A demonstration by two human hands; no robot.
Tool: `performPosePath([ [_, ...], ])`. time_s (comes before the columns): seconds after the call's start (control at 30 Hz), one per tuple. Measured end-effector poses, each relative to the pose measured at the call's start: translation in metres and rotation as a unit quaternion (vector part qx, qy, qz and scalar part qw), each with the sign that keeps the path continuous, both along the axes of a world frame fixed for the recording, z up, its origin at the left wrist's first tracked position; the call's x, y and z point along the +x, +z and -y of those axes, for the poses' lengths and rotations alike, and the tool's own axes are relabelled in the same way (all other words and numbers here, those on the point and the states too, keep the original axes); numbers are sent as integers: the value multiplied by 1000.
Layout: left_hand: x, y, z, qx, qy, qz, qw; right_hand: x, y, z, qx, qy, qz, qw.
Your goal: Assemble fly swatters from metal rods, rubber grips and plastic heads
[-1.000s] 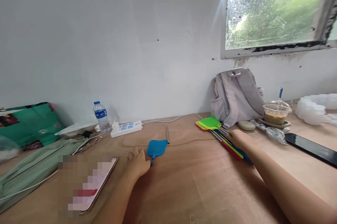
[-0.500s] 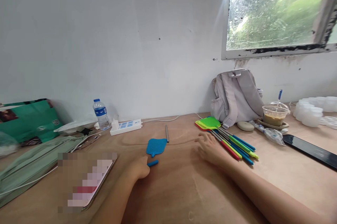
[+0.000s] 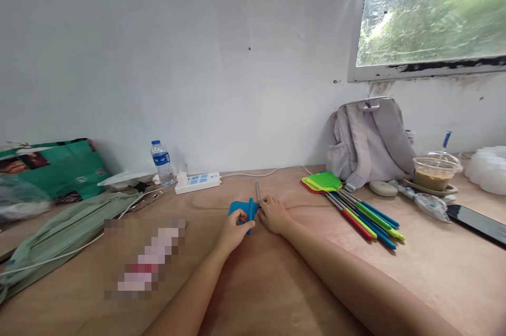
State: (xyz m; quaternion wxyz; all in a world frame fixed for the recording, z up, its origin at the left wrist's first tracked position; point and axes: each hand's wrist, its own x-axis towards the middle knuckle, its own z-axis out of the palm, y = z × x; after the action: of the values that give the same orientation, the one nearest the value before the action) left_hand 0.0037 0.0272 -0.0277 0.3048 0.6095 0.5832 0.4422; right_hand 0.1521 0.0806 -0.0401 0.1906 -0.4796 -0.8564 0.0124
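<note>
My left hand is closed round a small blue fly swatter with a short blue handle, lifting it a little off the wooden table. My right hand lies just right of it, fingers curled at the near end of a thin metal rod beside the swatter head. Whether the fingers grip the rod I cannot tell. A bundle of coloured fly swatters with long handles lies further right, apart from both hands.
A white power strip and a water bottle stand by the wall. A grey backpack, a drink cup and a black phone sit at the right. A green bag and a green cloth lie at the left.
My right hand has left the coloured bundle and moved left to the metal rod. My left hand has picked up the blue swatter by its handle. The camera has turned left.
</note>
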Motion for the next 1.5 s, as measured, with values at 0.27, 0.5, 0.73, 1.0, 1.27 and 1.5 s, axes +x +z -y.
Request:
performPosePath([
  [0.27,4,-1,3,41,6,75,996,11,0,-2,-24,-15,2,1000],
  [0.5,16,7,14,82,-21,-2,996,56,1,15,-55,-19,-11,998],
  [0.73,20,1,16,111,-103,-35,988,52,3,33,-57,-42,49,996],
  [1.0,25,9,30,101,-168,-124,973,50,0,32,-43,-84,4,996],
  [1.27,40,12,43,67,-169,-181,966,39,-12,26,-56,14,-372,927],
  [1.5,43,5,43,63,-219,-167,959,19,-4,57,-97,98,-658,740],
])
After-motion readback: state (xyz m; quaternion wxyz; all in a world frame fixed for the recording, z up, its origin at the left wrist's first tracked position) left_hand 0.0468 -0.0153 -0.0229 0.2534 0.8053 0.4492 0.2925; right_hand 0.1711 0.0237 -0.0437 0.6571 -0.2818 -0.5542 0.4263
